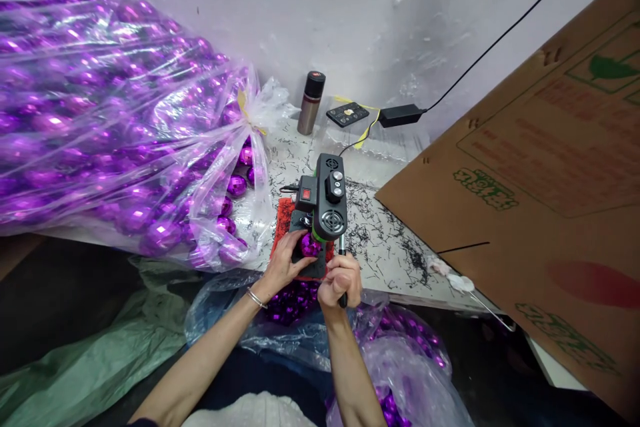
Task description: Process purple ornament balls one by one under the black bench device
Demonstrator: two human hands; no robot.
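Note:
A small black bench machine (331,197) with round vents and a red switch stands on a red mat (284,217) at the table's front. My left hand (286,261) grips a shiny purple ball (311,245) between thumb and fingers, under the machine's front end. The ball's underside is hidden. My right hand (341,281) is closed around the black-gripped lever (343,299) at the machine's right side. Just below the table edge, more purple balls (293,303) lie in an open clear plastic bag near my wrists.
A large clear bag of purple balls (115,147) fills the left side. Behind the machine are a flask (311,103), a black control pad (347,114) and a power adapter (401,115). A cardboard box (540,180) stands right. Small black bits (370,233) litter the table.

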